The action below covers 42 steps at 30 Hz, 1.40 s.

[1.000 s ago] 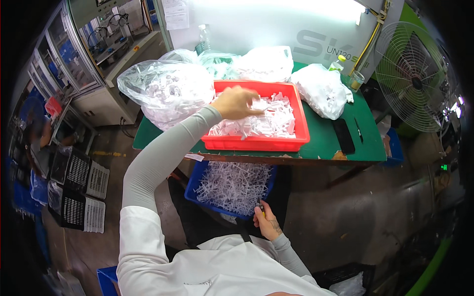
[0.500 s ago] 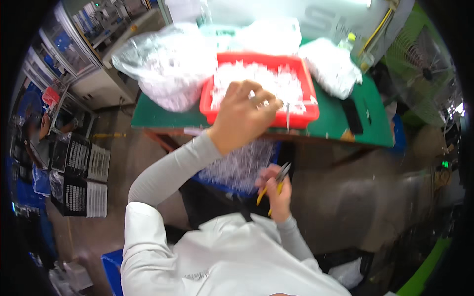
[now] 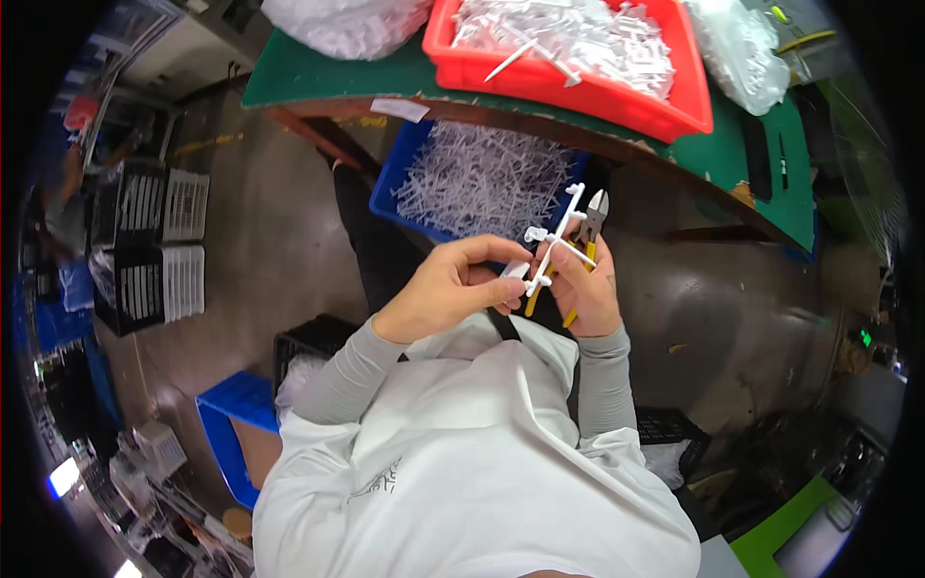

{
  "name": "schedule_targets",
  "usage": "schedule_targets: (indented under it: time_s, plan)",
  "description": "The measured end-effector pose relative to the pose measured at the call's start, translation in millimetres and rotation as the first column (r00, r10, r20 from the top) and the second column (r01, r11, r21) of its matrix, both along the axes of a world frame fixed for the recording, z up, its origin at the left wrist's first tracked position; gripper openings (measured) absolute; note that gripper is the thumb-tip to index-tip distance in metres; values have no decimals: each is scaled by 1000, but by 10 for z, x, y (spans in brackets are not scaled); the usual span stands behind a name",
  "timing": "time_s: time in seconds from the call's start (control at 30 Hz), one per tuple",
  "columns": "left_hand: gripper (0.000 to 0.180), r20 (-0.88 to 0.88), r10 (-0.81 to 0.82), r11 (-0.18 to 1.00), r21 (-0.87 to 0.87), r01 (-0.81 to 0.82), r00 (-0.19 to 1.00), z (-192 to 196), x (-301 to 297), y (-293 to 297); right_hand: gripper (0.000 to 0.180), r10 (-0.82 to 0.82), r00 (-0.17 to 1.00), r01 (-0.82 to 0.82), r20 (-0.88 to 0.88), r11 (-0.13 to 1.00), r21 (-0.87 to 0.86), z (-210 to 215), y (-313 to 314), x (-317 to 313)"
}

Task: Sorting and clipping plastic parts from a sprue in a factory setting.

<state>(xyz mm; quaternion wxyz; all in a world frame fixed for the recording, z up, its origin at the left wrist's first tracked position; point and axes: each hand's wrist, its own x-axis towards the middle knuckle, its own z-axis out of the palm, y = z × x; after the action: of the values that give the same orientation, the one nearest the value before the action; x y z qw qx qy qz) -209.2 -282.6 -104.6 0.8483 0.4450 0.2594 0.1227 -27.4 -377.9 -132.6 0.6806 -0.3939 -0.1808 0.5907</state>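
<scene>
Just in front of my body the two hands are close together. My right hand (image 3: 590, 294) is closed round yellow-handled side cutters (image 3: 595, 214), jaws pointing up and away from me. The same fingers also hold a branched white plastic sprue (image 3: 557, 239) with small knobs on it. My left hand (image 3: 448, 292) pinches a small white plastic piece (image 3: 516, 271) between thumb and fingers, close to the sprue's lower end. Whether the small piece is joined to the sprue, I cannot tell.
A red tray (image 3: 568, 82) of white plastic parts stands on the green table (image 3: 323, 72), between plastic bags (image 3: 742, 58) of white parts. Below the table edge, a blue bin (image 3: 385, 197) holds many thin white sprues. Black and white crates (image 3: 149, 279) stand at left.
My left hand has come back from over the red tray to my right hand. A white sprue now shows in my right hand beside the cutters. The view has tilted down.
</scene>
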Motion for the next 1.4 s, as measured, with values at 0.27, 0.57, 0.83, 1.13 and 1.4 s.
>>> schedule_targets:
  time_s: [0.27, 0.57, 0.83, 1.13, 1.4]
  plan:
    - [22, 26, 479, 866, 148, -477, 878, -52, -131, 78, 39, 124, 766, 3, 631, 981, -196, -63, -48, -189]
    - [22, 67, 512, 831, 214, -513, 856, -94, -126, -88, 31, 252, 530, -132, 809, 968, -215, 118, -64, -468]
    - [23, 52, 509, 830, 233, -506, 859, -204, -151, -130, 30, 313, 520, -157, 795, 950, -271, 134, -63, -491]
    - [22, 0, 509, 838, 228, -496, 861, -191, -143, -100, 28, 325, 469, -136, 821, 945, -296, 124, -43, -486]
    - [23, -21, 511, 844, 202, -497, 859, -225, -128, -84, 27, 329, 437, -140, 837, 944, -298, 104, -20, -494]
